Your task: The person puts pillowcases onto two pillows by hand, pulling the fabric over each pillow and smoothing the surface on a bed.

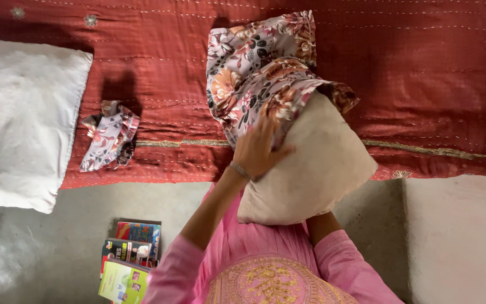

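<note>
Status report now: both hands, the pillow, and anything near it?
Left hand gripping floral pillowcase edge on beige pillow. Right hand hidden under pillow. Cover only partly on. Second folded floral cover and white pillow lie apart, left.

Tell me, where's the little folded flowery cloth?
In the head view, the folded floral cloth lies on the red quilt, left of the pillow being covered and beside the white pillow.
</note>
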